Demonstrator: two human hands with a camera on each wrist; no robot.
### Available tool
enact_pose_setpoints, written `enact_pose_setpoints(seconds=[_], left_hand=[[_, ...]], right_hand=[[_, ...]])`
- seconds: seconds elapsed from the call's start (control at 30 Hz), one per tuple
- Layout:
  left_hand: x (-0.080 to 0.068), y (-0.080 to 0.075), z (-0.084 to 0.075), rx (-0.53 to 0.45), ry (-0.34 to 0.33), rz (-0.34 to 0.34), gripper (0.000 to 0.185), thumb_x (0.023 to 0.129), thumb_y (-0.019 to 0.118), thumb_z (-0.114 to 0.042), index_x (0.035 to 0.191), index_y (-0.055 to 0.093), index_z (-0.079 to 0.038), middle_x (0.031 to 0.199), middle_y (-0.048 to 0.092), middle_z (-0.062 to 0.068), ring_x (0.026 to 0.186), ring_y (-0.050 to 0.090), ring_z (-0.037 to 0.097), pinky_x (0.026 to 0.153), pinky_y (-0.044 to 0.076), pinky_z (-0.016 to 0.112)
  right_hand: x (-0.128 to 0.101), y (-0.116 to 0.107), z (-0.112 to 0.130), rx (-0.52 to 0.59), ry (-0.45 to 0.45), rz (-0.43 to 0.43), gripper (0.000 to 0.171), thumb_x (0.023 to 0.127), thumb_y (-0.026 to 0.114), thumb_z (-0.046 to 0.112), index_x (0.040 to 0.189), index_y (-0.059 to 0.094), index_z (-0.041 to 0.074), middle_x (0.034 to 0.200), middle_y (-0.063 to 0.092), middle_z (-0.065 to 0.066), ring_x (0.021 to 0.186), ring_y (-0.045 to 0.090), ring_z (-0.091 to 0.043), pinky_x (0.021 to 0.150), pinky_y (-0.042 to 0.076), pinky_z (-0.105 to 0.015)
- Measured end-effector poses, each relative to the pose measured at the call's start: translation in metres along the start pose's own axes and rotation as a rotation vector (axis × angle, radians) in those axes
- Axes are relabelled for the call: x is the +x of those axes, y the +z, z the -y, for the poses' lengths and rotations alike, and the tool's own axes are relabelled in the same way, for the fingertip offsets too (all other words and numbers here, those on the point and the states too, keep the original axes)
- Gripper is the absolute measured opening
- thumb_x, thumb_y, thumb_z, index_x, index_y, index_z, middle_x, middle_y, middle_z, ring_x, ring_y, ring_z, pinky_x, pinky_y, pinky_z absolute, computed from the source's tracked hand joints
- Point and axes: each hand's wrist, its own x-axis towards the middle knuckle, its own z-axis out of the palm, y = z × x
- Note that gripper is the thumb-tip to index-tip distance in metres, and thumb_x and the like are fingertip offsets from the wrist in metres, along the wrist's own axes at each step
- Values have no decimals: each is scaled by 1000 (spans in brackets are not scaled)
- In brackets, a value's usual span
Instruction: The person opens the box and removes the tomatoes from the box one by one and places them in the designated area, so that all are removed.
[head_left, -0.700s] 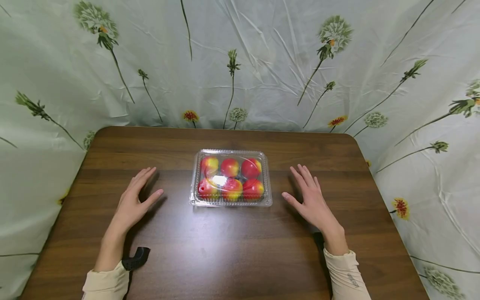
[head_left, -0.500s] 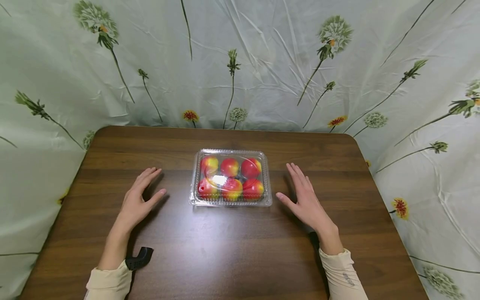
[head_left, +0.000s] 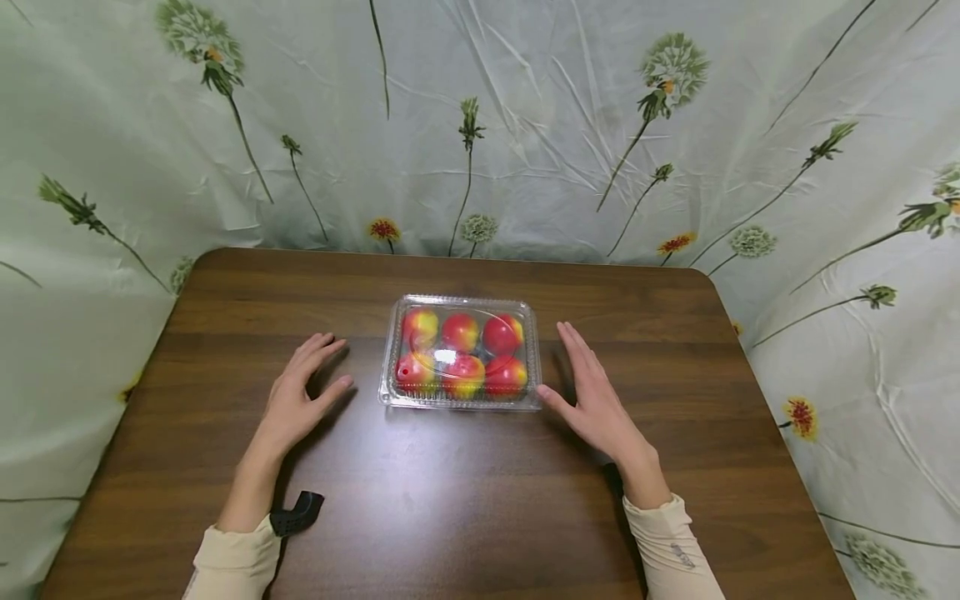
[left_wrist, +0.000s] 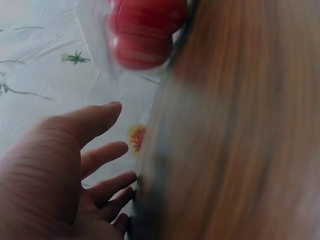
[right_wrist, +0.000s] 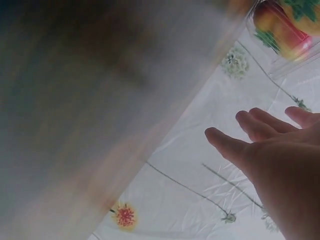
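Note:
A clear plastic clamshell box point(head_left: 450, 405) lies closed near the middle of the table. Several round red-and-yellow fruits point(head_left: 459, 333) show through its lid in two rows; their exact kind is unclear. To the box's left, my left hand point(head_left: 296, 404) hovers apart from it, fingers extended and thumb spread. My right hand point(head_left: 596, 408) is at the right side, its thumb tip by the box's front right corner; whether it touches I cannot tell. The left wrist view has the left hand point(left_wrist: 55, 175) below blurred red fruits point(left_wrist: 142, 30). In the right wrist view, the right hand point(right_wrist: 285, 160) holds nothing.
The brown wooden table point(head_left: 420, 517) has rounded far corners. Behind it and along both sides hangs a pale curtain point(head_left: 540, 150) printed with dandelions and flowers. A black wrist mount point(head_left: 297, 512) sits at the left cuff.
Both hands have moved inward toward the box, the left one rightward and the right one leftward. The box stays in place on the table; the head view has shifted slightly.

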Motion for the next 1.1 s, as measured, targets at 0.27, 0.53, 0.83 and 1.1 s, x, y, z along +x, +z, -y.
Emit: enact_pose_setpoints(seconds=[0.27, 0.53, 0.83, 1.1], left_hand=[[2, 14, -9, -31, 25, 2, 52, 85, 77, -21, 133, 61, -9, 150, 46, 18, 145, 30, 39, 113, 24, 65], [0, 23, -19, -103, 28, 25, 45, 87, 76, -19, 128, 64, -7, 149, 47, 15, 145, 32, 36, 115, 25, 60], [-2, 32, -27, -259, 19, 49, 38, 89, 73, -11, 126, 65, -9, 145, 52, 12, 141, 39, 32, 114, 21, 19], [-4, 36, -34, -488, -88, 74, 26, 96, 62, -6, 122, 65, -3, 130, 63, 15, 123, 56, 14, 103, 38, 14]], right_hand=[[1, 2, 7, 58, -27, -7, 85, 94, 63, 43, 159, 9, 32, 165, 13, 12, 151, 17, -13, 118, 24, -56], [0, 7, 15, 124, -75, 22, 87, 91, 67, 42, 159, 15, 27, 163, 18, 15, 150, 22, -13, 117, 27, -56], [-1, 11, 19, 107, -95, 22, 94, 85, 74, 44, 158, 18, 26, 162, 20, 14, 148, 24, -12, 116, 29, -55], [1, 13, 20, 93, -116, 17, 98, 82, 77, 48, 158, 19, 24, 162, 22, 11, 147, 26, -13, 115, 32, -54]])
